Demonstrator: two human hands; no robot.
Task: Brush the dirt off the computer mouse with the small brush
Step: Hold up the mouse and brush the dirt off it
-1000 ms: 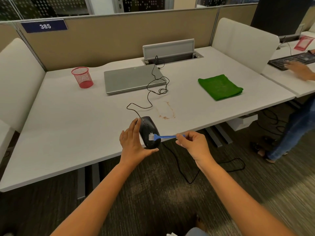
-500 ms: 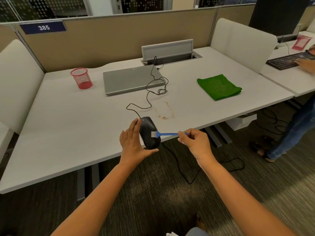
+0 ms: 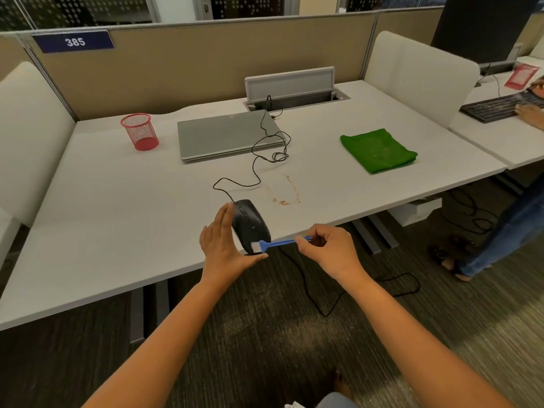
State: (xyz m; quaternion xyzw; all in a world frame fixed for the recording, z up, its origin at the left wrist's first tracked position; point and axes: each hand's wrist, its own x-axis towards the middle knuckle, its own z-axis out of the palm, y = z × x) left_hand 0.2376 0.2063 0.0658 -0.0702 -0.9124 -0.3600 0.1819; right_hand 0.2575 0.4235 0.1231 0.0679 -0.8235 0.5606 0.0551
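- Office cubicle setting: a pale desk (image 3: 103,219) runs in front of a tan partition, with dark carpet below its near edge.
- The black computer mouse (image 3: 250,222) is held up over the near edge of the desk, its long axis running from far-left to near-right, cable end pointing away toward the far side.
- Its cable (image 3: 259,160) loops across the desk to the far side.
- The left hand (image 3: 225,248) holds the mouse, fingers extended along its left side and thumb hooked under its near end.
- The small brush (image 3: 276,243), blue with white bristles, lies roughly left to right, bristles touching the near end of the mouse.
- The right hand (image 3: 329,250) pinches the handle's right end between thumb and curled fingers; both forearms reach in from the near edge.
- A trail of brown dirt (image 3: 284,198) lies on the desk just beyond and right of the mouse.
- A closed grey laptop (image 3: 226,136) sits farther back.
- At far left, a red mesh cup (image 3: 139,135) stands upright; nothing shows inside it.
- At right lies a folded green cloth (image 3: 378,150).
- On the next desk right, another person's hand (image 3: 530,113) rests on a black keyboard (image 3: 494,107).
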